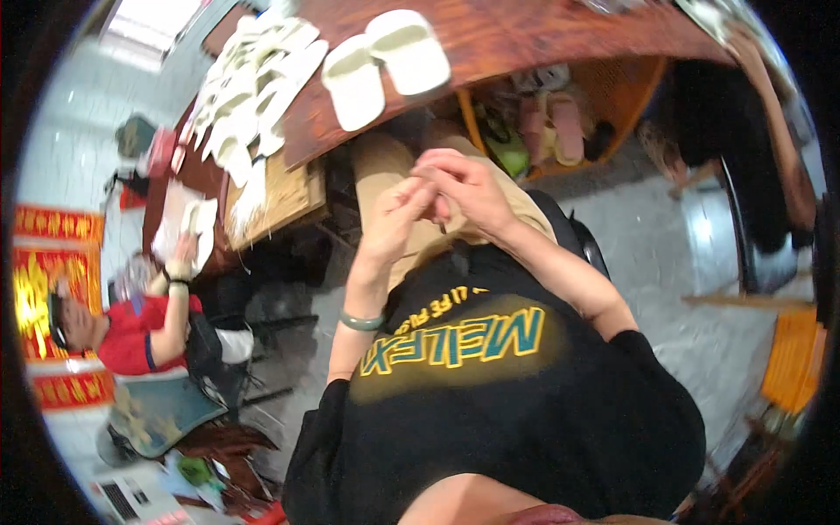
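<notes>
Over my lap, my left hand (401, 210) and my right hand (472, 191) meet with their fingers curled against each other. Both are closed, and whatever may be between the fingertips is hidden or too small to make out. Just beyond them, on the table, lies a pair of white slide slippers, the left one (353, 83) and the right one (409, 52) side by side. To their left a pile of white slippers (254, 83) reaches the table's edge. A green bangle (361, 323) circles my left wrist.
The reddish-brown wooden table (534, 31) curves across the front. Under it, an orange-framed shelf (643, 114) holds pink slippers (567, 127) and other footwear. At left, a person in red (149, 337) handles a white slipper (203, 232). Another person in black (731, 149) sits at right.
</notes>
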`<action>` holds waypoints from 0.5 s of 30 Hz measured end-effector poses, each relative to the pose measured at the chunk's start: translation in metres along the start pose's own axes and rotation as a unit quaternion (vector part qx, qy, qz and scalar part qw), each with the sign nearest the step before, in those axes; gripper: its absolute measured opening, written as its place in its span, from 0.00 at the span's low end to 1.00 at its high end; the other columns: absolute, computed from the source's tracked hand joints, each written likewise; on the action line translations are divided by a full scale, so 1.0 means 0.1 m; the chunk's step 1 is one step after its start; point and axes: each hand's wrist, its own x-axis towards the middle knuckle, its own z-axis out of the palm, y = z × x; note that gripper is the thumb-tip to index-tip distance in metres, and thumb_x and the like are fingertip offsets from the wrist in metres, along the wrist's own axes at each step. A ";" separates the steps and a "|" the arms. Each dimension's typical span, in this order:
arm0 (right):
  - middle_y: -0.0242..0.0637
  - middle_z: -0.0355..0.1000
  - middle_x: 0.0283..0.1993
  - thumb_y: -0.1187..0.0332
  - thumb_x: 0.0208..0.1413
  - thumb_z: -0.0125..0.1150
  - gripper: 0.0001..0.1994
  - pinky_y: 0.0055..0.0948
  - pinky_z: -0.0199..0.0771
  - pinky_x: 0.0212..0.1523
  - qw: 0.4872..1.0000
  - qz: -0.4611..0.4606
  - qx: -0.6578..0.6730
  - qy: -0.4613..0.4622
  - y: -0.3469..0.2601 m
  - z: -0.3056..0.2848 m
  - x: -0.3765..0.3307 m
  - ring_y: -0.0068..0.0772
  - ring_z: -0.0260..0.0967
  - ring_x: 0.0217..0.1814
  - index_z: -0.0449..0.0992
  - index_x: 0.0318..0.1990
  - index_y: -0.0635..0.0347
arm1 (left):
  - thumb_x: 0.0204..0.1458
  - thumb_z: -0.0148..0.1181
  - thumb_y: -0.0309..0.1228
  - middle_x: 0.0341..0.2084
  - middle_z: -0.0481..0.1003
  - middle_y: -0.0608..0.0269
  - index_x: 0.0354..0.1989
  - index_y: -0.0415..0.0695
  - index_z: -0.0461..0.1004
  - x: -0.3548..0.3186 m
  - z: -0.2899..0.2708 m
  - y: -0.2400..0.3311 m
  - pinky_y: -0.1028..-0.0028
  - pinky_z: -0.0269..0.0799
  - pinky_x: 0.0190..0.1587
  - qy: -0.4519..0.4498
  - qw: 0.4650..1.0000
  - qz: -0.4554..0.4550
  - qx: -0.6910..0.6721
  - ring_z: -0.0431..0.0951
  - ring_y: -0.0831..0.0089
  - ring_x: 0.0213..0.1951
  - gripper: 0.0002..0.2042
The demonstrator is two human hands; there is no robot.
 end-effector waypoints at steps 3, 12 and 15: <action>0.30 0.65 0.38 0.62 0.62 0.45 0.15 0.17 0.61 0.22 0.972 0.161 0.170 -0.016 0.15 0.12 0.03 0.16 0.61 0.19 0.67 0.50 0.63 | 0.60 0.46 0.33 0.24 0.73 0.66 0.35 0.38 0.71 0.01 -0.10 -0.05 0.81 0.69 0.30 0.050 0.995 -0.005 -0.088 0.73 0.80 0.26 0.11; 0.31 0.70 0.29 0.66 0.59 0.48 0.11 0.16 0.60 0.25 0.923 0.333 -0.046 -0.189 -0.21 -0.06 0.41 0.16 0.60 0.22 0.71 0.44 0.62 | 0.59 0.46 0.34 0.20 0.72 0.63 0.36 0.38 0.67 0.31 -0.79 0.35 0.86 0.59 0.16 0.154 0.967 -0.019 -0.203 0.70 0.83 0.17 0.10; 0.34 0.71 0.33 0.69 0.55 0.53 0.09 0.21 0.65 0.29 0.899 0.286 -0.190 -0.272 -0.52 -0.21 0.69 0.24 0.65 0.26 0.74 0.40 0.63 | 0.59 0.47 0.34 0.19 0.72 0.64 0.36 0.38 0.69 0.51 -1.12 0.53 0.88 0.54 0.14 0.201 0.968 -0.052 -0.138 0.66 0.85 0.13 0.11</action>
